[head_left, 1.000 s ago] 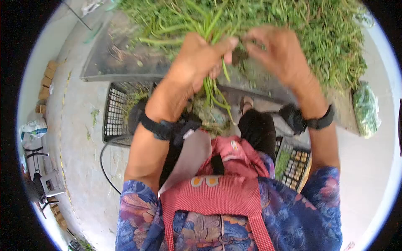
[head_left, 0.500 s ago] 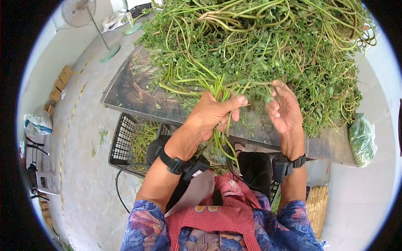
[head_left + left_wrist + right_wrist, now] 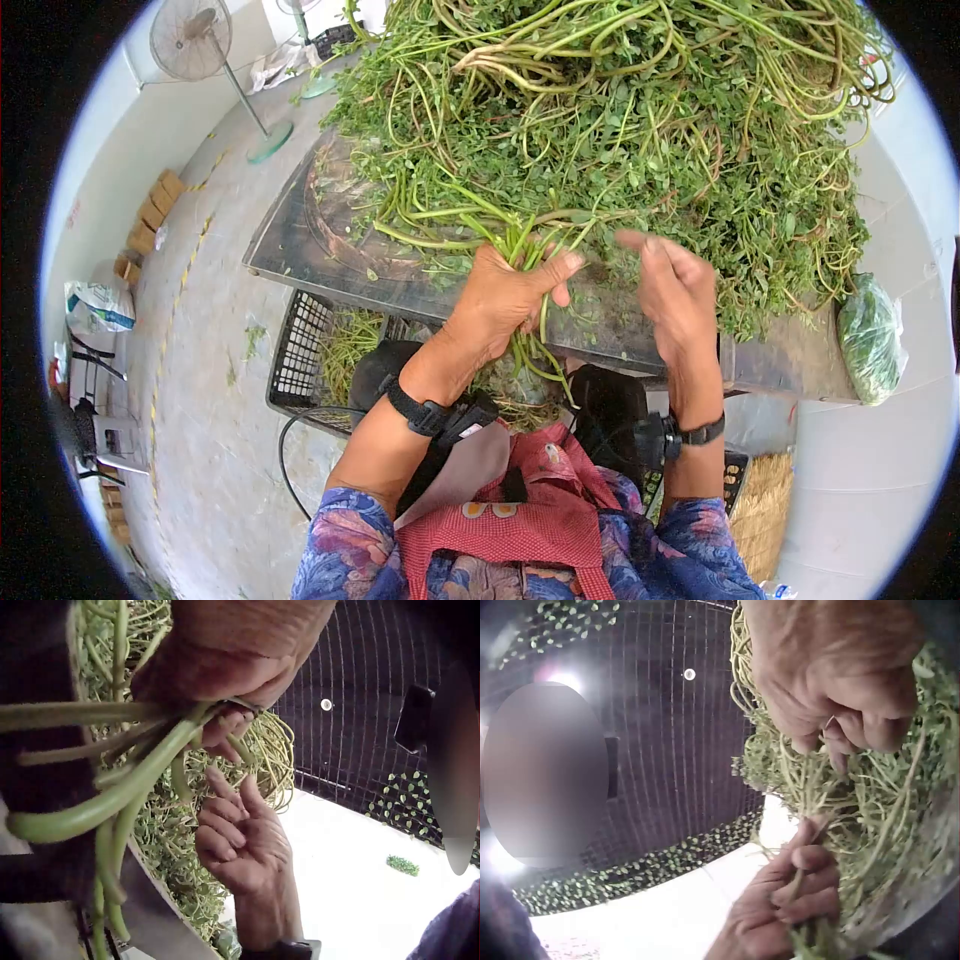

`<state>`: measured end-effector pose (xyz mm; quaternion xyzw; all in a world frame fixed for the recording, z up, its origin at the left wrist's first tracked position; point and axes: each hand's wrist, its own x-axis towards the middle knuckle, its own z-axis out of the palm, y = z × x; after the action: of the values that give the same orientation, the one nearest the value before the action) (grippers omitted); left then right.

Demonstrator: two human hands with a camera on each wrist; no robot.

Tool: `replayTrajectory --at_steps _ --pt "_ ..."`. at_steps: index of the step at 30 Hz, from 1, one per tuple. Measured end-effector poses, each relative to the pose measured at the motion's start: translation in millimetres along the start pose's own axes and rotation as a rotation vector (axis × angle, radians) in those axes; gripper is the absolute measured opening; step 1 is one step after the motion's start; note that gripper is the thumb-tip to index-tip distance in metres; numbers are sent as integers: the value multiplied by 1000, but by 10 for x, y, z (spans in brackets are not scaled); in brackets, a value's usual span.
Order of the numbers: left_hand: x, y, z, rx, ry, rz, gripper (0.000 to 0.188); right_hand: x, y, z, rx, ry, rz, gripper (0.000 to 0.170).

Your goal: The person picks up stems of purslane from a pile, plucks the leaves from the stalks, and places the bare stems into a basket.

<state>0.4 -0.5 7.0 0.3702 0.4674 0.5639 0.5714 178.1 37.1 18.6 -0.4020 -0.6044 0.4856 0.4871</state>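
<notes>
My left hand [image 3: 505,298] grips a bunch of green stems [image 3: 540,358] over the front edge of the table. Their cut ends hang below the fist, and thick stems [image 3: 90,817] fill the near part of the left wrist view. To its right, a short gap away, is my right hand [image 3: 680,298], with its index finger pointing left and blurred. The left wrist view shows its other fingers loosely bent, with nothing visible between them. Just beyond both hands lies a large heap of leafy green stems [image 3: 620,140].
The dark table [image 3: 400,285] carries the heap. A plastic bag of greens [image 3: 870,340] lies at its right end. Below, by the knees, stands a black crate [image 3: 295,350] with stems inside. A standing fan [image 3: 200,45] is at far left, and boxes [image 3: 155,205] line the wall.
The head view has tilted up, showing more of the heap. My right hand has released the leafy sprig it pinched half a second ago. The left hand keeps its hold on the stems.
</notes>
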Motion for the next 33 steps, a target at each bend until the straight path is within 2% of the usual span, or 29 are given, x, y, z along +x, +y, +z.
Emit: replayTrajectory --at_steps 1,3,6,8,10,12,14,15,17,19,21,25,27,28,29,31,32,33 --pt "-2 -14 6 4 -3 -1 20 63 59 33 129 15 151 32" --pt "5 -44 10 34 -55 38 19 131 126 60 157 7 135 36" --pt "-2 -52 36 53 -63 47 19 177 148 140 305 -43 171 29" --pt "2 -66 34 56 -78 60 19 192 133 233 126 -31 33 23" --pt "10 -63 34 56 -91 74 20 202 183 205 58 -37 -19 21" --pt "11 -42 28 49 -108 6 21 203 242 193 -9 -49 -69 20" --pt "19 -51 7 6 -104 -9 22 186 278 193 -172 -166 -184 21" --pt "23 -59 1 -35 -106 -23 23 182 279 187 -173 -168 -181 21" --pt "41 -58 -24 -17 -100 -12 23 195 269 163 -573 79 -343 21" --pt "27 -71 -47 -2 -91 -11 23 285 286 -80 213 76 40 16" --pt "43 -37 -54 13 -67 -29 21 288 186 -184 879 -72 187 10" --pt "47 -85 -12 -12 -50 7 19 125 46 -56 1052 -210 318 9" --pt "44 -88 11 13 -39 13 19 111 22 37 775 -154 255 12" --pt "39 -92 19 15 -43 12 19 128 59 17 644 -225 252 14" --pt "34 -96 23 21 -45 19 19 123 83 57 645 -222 249 14" --pt "37 -91 28 28 -48 30 19 120 115 196 -117 -91 -164 15" --pt "34 -95 30 9 -46 32 20 143 129 198 -266 -101 -242 14" --pt "30 -105 31 -11 -44 33 20 156 165 203 -266 -100 -240 14"
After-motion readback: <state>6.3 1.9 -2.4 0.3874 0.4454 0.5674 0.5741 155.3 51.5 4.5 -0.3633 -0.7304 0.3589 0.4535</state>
